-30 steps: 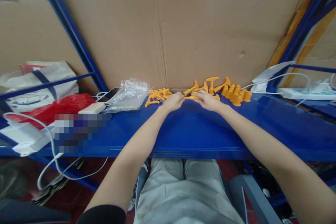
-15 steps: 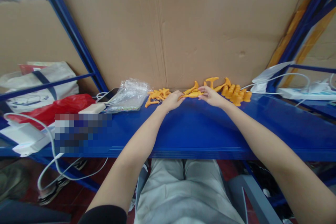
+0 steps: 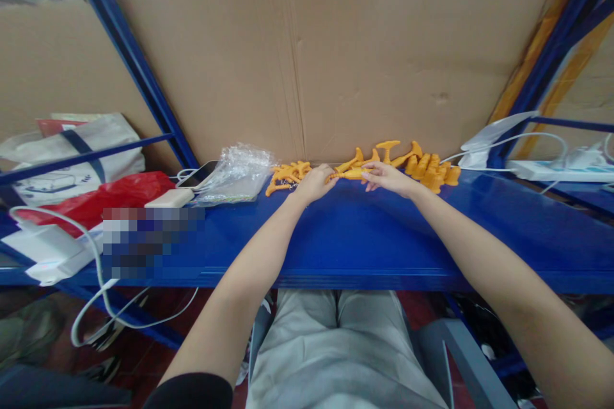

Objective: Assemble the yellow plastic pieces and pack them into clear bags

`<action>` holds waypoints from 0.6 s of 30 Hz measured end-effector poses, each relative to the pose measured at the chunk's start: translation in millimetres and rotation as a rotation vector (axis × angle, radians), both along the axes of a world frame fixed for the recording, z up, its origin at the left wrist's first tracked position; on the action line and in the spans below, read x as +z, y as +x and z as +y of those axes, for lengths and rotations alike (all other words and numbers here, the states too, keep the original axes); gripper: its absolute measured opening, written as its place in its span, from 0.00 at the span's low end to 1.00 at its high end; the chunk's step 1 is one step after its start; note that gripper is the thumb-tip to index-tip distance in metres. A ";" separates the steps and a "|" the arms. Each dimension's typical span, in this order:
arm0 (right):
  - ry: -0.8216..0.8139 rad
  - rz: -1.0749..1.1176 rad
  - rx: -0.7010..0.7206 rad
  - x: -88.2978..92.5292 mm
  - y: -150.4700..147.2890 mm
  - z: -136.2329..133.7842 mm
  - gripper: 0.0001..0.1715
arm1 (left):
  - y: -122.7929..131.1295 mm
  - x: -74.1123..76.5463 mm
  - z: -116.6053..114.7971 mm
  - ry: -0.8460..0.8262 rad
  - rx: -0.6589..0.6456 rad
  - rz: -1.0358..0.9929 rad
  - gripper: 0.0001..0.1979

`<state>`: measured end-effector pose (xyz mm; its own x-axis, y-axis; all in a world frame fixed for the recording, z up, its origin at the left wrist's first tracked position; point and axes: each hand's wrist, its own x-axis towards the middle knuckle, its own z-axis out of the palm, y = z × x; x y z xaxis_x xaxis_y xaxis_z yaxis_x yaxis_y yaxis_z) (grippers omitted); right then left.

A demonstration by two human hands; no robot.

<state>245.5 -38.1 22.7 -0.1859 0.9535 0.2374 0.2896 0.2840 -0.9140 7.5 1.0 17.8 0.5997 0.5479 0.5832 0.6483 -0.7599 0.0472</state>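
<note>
Low over the back of the blue shelf, both hands are at one slim orange plastic piece (image 3: 351, 174) that lies crosswise between them. My left hand (image 3: 315, 184) is closed on its left end, knuckles up. At its right end is my right hand (image 3: 386, 179), with thumb and forefinger on the piece and the other fingers curled loosely below. Left of my left hand is a heap of branched orange parts (image 3: 288, 174). Behind the hands are orange T-shaped parts (image 3: 387, 148), and stubby orange parts (image 3: 432, 172) are clustered to the right.
A cardboard panel (image 3: 364, 57) closes off the back of the blue shelf (image 3: 355, 236). To the left are clear plastic bags (image 3: 237, 176), a phone (image 3: 199, 176), a red bag (image 3: 115, 198) and white cables (image 3: 98, 268). A power strip (image 3: 551, 170) lies at the right.
My right hand has shifted slightly down, its lower fingers now hanging below the orange piece. Another T-shaped part shows behind it. My left hand has stayed in place.
</note>
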 end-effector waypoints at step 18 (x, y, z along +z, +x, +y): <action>-0.087 0.052 -0.076 7.9 -11.2 -9.9 0.24 | -1.5 -1.0 -1.0 0.040 -0.014 -0.015 0.09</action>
<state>234.4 -48.0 30.6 -0.1022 0.9818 0.1603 0.2593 0.1819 -0.9485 6.1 0.0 16.8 0.5977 0.5156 0.6139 0.6373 -0.7702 0.0263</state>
